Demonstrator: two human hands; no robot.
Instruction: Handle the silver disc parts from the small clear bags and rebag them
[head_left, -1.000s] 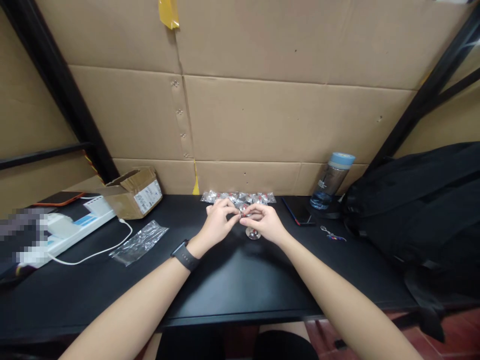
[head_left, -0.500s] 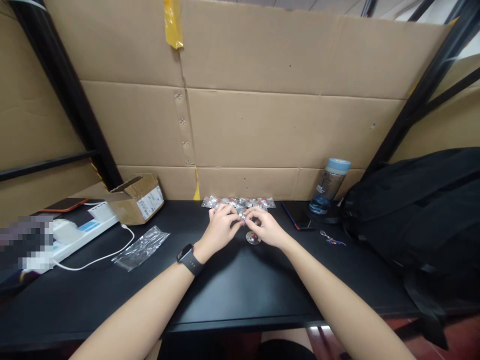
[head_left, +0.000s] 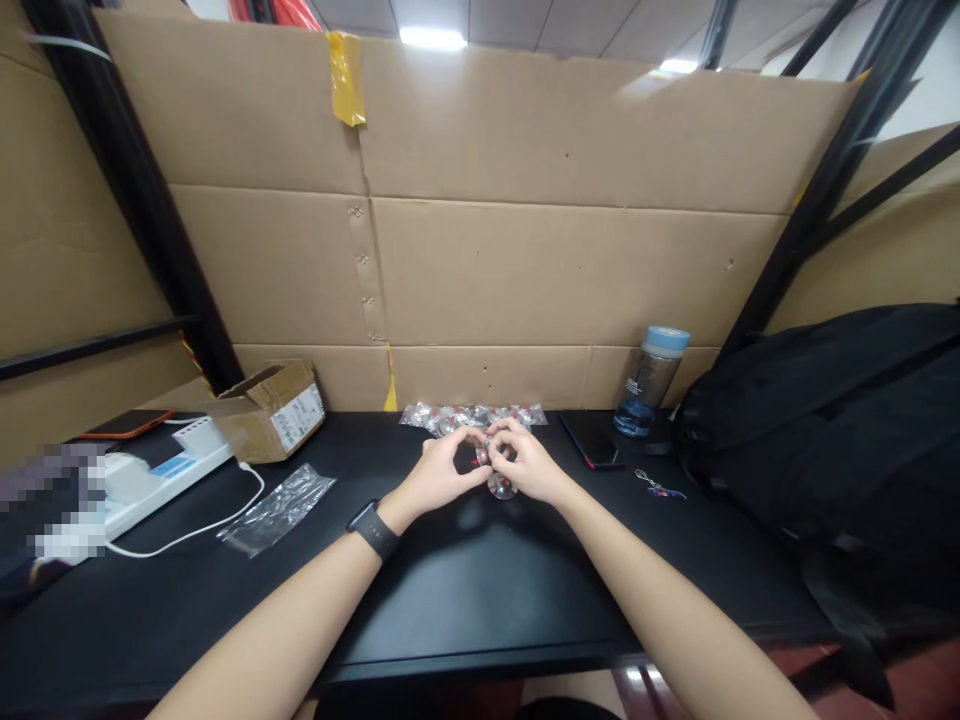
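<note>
Fingertips almost meeting, my left hand [head_left: 442, 472] and my right hand [head_left: 531, 467] are at the middle of the black table. Between them is a small shiny round piece with red on it [head_left: 482, 455], partly covered by the fingers. Both hands appear to pinch it, the left with thumb and forefinger in a wide arch. Just below the right fingers lies a round silvery disc with a red mark [head_left: 502, 487]. Behind the hands runs a row of clear packets [head_left: 420, 415] with shiny, red-marked pieces inside. I cannot make out what kind of pieces these are.
Left on the table [head_left: 480, 600] are a flat clear plastic bag [head_left: 277, 510], an opened cardboard box [head_left: 266, 410] and a white power strip [head_left: 169, 480] with a cable. Rightward are a phone [head_left: 591, 440], a water bottle [head_left: 651, 380], a small keychain [head_left: 660, 486] and a black backpack [head_left: 832, 430].
The fingers of my left hand have opened into a wider arch, showing more of the shiny round piece between the hands. The view has tilted up slightly. The disc on the table stays put.
</note>
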